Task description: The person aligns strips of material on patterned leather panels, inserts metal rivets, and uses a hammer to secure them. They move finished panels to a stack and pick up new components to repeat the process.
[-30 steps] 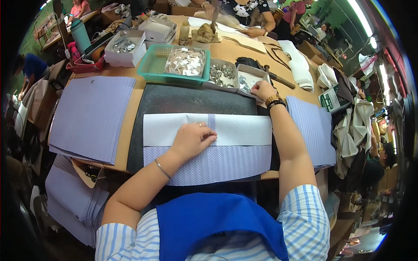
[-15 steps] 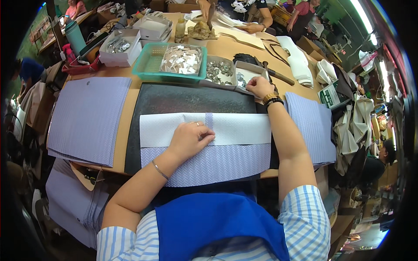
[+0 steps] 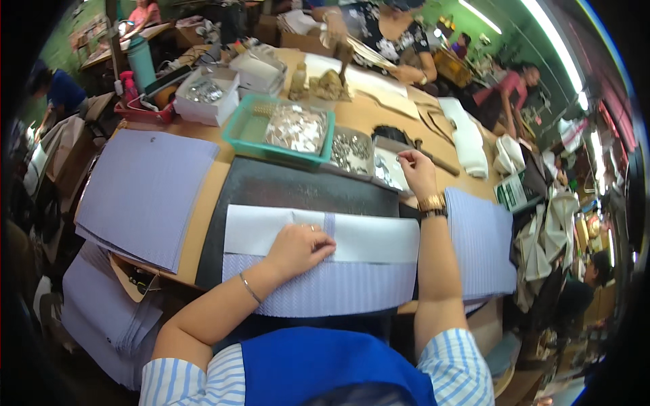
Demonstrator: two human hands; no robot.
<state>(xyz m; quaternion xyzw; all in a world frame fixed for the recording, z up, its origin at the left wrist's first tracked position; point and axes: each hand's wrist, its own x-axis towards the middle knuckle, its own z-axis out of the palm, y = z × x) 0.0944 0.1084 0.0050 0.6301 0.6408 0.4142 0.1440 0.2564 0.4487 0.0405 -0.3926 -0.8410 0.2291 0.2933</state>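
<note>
A lavender woven-textured sheet lies in front of me, its far part folded over to show a white underside. A narrow lavender strip crosses that white part. My left hand rests on the sheet with thumb and forefinger pinched beside the strip; whatever they hold is hidden. My right hand is at a small white box of shiny metal pieces. Its fingertips are pressed together over the box, and anything between them is too small to make out.
A dark board lies under the sheet. Lavender stacks flank it. Beyond are a green tray of small pale pieces, a box of metal fittings and a hammer. Another person handles pale sheets across the table.
The view has tilted upward, so the table appears lower. My right hand has lifted slightly from the metal pieces with its fingertips together. My left hand stays in place on the sheet.
</note>
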